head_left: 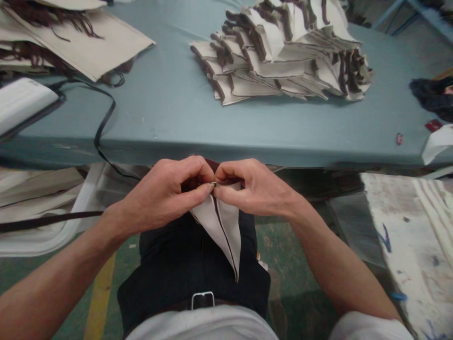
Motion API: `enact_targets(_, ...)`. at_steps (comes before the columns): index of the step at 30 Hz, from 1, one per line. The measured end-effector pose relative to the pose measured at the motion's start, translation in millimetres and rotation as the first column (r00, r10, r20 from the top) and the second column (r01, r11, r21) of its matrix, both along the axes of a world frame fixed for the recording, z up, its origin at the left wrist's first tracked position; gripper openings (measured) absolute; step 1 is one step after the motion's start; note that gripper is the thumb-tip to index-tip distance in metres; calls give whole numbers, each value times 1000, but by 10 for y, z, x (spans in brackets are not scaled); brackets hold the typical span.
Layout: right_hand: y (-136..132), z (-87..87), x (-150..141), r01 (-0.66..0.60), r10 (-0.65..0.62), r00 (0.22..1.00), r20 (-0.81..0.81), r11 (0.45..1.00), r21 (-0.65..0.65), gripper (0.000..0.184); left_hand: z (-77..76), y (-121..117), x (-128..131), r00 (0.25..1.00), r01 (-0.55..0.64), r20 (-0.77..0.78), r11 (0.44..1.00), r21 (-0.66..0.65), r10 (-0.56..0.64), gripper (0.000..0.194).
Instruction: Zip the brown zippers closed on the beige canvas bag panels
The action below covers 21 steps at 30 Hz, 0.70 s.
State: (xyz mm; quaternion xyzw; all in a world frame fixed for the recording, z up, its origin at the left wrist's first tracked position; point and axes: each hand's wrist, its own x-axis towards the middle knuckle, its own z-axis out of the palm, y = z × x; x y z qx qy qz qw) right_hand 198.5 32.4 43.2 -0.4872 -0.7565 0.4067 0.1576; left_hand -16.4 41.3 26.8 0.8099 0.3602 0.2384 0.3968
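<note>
A cream fabric piece with dark brown edging hangs between my hands, in front of my lap and just below the table edge. It is folded to a point that droops downward, with a dark line running along its length. My left hand pinches its upper edge between thumb and forefinger. Right beside it, my right hand pinches the same edge, and the two thumbs nearly touch. Some dark brown material shows behind the fingertips. What lies under the curled fingers is hidden.
Similar cream pieces with brown edges form a pile on the blue-green table. Larger cream panels lie at the far left, near a white device with a black cord. Below left stands a white bin; a stained white board sits at right.
</note>
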Motion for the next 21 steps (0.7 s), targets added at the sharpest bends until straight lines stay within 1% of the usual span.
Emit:
enact_targets(6,-35,-45,-49,59,-59,998,-14,998,-17,8,-70,-30,-61,999,14,-51,982,187,-5,9)
enact_targets(8,-47,-59,-42,56,-58,997,-45,997,-43,8,-92,-50,-80,998,45,-47,964,264,-34,10)
enact_targets(10,-48,-74,-26,48,-56,994,-92,995,-83,7,-119,-71,-95,997,79,-34,930,359,-71,11)
enact_targets(13,-39,-108,-4,25,-65,976,-208,982,-189,7,-169,-103,-119,993,110,-12,859,500,-119,13)
enact_targets(15,-34,-136,1,-5,-88,947,-310,957,-289,9,-208,-128,-137,989,116,8,827,550,-144,17)
enact_targets(18,-39,-167,3,-46,-139,903,-407,910,-413,12,-272,-168,-156,990,95,31,812,576,-137,29)
enact_targets(21,-41,-181,13,-61,-182,874,-451,879,-473,18,-332,-184,-157,995,71,18,803,592,-101,35)
